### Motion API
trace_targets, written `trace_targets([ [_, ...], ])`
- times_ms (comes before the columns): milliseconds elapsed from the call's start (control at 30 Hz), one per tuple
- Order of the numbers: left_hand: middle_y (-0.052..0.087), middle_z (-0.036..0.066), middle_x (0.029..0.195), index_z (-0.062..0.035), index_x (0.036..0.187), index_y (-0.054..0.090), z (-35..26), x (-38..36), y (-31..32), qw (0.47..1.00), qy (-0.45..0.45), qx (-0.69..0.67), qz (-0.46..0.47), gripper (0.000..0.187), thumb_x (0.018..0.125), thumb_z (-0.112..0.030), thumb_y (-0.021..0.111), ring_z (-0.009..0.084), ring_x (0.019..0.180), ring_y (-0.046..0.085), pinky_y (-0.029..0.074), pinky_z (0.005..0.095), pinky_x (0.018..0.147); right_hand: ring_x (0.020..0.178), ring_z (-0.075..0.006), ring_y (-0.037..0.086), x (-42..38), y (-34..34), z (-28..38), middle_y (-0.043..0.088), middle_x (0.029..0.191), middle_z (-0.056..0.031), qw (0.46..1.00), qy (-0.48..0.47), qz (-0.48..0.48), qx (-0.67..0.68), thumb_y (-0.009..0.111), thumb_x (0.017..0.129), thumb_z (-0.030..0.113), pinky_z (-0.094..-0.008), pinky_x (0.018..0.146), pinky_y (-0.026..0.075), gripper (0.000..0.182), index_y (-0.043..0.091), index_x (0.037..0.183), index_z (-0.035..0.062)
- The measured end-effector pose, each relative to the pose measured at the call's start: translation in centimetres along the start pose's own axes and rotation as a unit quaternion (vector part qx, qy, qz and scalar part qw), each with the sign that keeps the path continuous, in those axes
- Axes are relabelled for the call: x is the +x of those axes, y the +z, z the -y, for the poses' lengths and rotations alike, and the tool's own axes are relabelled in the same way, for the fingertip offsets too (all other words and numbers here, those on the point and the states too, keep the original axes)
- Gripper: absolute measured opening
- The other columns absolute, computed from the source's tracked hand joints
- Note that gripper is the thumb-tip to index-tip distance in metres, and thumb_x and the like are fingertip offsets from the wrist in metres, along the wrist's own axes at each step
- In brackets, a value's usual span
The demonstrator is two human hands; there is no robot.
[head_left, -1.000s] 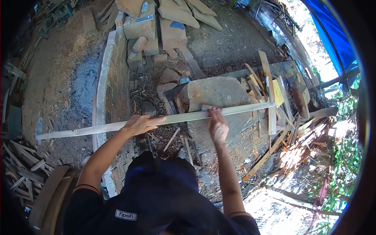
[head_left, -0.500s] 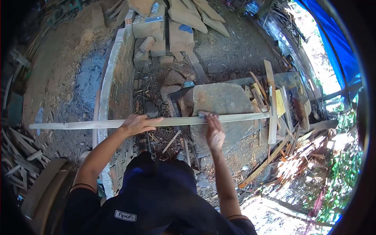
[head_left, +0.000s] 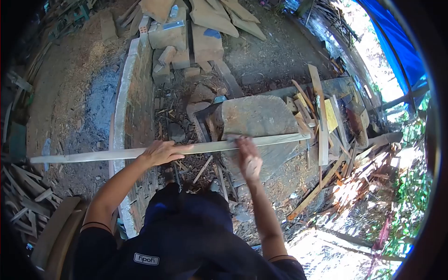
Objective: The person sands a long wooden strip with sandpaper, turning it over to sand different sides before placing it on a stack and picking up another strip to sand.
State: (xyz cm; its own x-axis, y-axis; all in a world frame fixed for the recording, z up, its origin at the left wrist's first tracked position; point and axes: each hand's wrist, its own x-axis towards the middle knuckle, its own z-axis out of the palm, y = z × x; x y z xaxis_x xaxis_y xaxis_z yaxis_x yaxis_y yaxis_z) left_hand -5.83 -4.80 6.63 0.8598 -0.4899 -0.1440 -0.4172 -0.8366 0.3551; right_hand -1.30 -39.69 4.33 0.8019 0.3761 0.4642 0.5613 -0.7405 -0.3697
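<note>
The left hand [head_left: 162, 153] clasps palm down, fingers toward the right hand [head_left: 247, 160], whose blurred fingers are bunched; both forearms angle back from their grips.

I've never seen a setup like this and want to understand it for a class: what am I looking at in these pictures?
There is no machine here: these are a person's own bare hands. All the pictures come from one camera worn on the head, looking forward and down, so the person's chest shows at the bottom.

A long, pale wooden strip crosses over a low wall and a big flat-topped wood block. The left hand is on the strip between them. The right hand is at the strip above the block, with something small and greyish by its fingers; it is too blurred to name. Loose wood pieces lie beside the block.
</note>
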Motion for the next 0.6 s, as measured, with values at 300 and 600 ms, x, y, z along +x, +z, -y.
trace_targets([
  [300,0.052,0.006,0.070,-0.0524,0.144,0.044,2.7,-5.7,-0.8,0.999,-0.016,0.029,-0.028,0.055,0.092,-0.050,0.063,0.0262,0.056,0.059,0.054,0.0420,0.056,0.114,-0.0367,0.066,-1.1,0.8,-5.1,0.069,0.119,-0.0201,0.993,0.060,-0.094,-0.042,0.053,0.094,0.006,-0.0431,0.104,0.050,0.031,0.070,0.119,0.0017],
  [600,0.053,0.005,0.076,-0.0537,0.143,0.046,5.2,-8.9,-1.2,0.996,-0.061,0.066,-0.005,0.052,0.092,-0.055,0.059,0.0257,0.058,0.060,0.054,0.0404,0.057,0.112,-0.0343,0.067,0.6,-3.0,-5.7,0.072,0.113,-0.0156,0.989,0.123,-0.073,0.034,0.051,0.096,0.008,-0.0418,0.106,0.048,0.028,0.069,0.117,-0.0004],
])
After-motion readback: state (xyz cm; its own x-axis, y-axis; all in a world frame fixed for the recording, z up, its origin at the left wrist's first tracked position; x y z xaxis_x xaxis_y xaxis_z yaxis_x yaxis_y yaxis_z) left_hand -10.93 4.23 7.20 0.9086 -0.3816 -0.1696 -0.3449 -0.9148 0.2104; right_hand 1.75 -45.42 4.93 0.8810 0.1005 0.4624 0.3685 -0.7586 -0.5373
